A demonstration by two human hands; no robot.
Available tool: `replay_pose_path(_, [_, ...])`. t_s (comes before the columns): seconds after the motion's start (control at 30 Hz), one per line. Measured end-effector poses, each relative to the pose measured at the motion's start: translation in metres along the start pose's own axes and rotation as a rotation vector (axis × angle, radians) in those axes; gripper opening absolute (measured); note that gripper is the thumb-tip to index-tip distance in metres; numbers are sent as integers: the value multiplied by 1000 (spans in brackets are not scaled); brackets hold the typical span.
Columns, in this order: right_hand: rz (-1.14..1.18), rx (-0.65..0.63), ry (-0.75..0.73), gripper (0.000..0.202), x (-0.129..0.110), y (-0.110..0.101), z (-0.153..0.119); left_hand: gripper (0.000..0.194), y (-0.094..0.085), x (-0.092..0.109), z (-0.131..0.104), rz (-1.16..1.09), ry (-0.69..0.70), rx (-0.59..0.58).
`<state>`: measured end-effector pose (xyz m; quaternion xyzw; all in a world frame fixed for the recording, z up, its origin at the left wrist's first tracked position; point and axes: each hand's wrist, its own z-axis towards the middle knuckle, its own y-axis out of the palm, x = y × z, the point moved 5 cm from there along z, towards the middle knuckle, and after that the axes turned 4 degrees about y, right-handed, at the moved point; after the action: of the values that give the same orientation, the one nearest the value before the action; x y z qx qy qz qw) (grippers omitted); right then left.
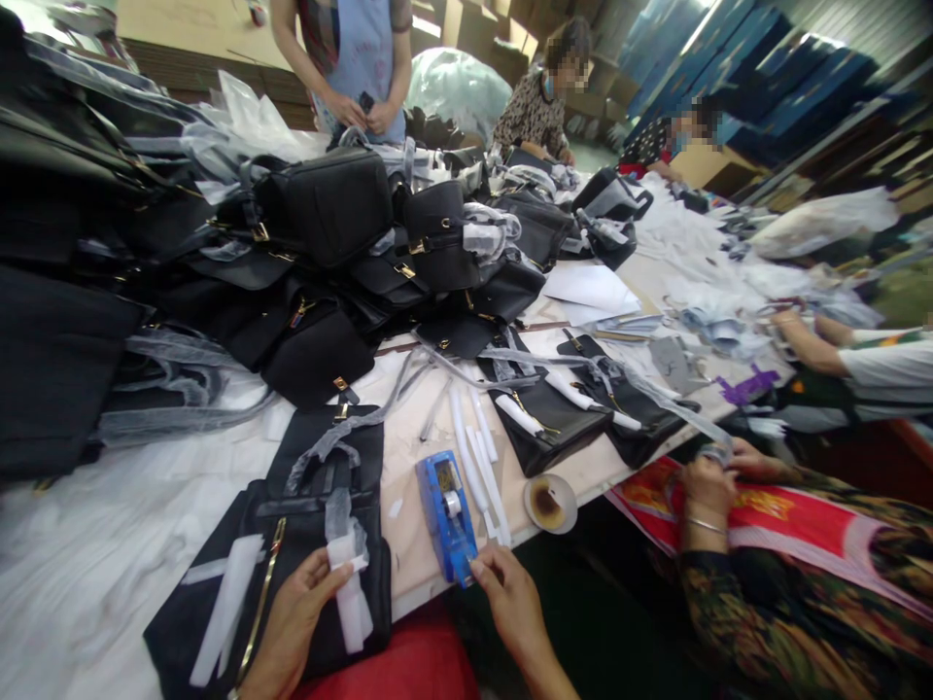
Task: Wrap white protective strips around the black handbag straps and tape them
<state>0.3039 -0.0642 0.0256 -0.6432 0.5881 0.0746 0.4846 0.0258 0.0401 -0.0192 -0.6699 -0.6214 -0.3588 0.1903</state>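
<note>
Many bags (321,204) crowd your pale table (404,544), boxes (473,34) behind; your left hand (295,612) pinches white wrap (354,614) on the nearest smooth black bag (302,535), your right hand (514,598) the blue dispenser (435,510) tip.

bag heap (321,209): black with gold-coloured clasps, it sprawled over the left of the table (405,546).
round dish (568,512): it sat at the near edge, brown inside.
purple strip (750,384): it lay crumpled toward the right.
white sheets (592,288): they lay just right of the heap.
blue-aproned person (368,58): stood across the table.
plastic bag (461,92): it bulged, pale, farther back.
blue stacks (762,87): they rose at the back right.
</note>
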Motion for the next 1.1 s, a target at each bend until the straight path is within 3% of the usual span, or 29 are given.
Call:
replay_pose_path(0.2, [174,-59,131,34,3,0,-11,40,1,1,0,-21,2,-23])
replay_pose_path(0.47, [314,-150,329,34,38,12,-18,41,-1,1,-2,-86,25,-22])
replay_pose_path(0.67, [310,-219,316,35,55,19,-7,46,0,8,-4,-135,48,-6])
replay_pose_path(0.9, [234,-194,245,30,52,10,-3,43,1,8,-4,-179,41,-26])
replay_pose_path(1.1, [317,-231,258,40,53,17,-7,49,-1,4,-4,-173,21,-21])
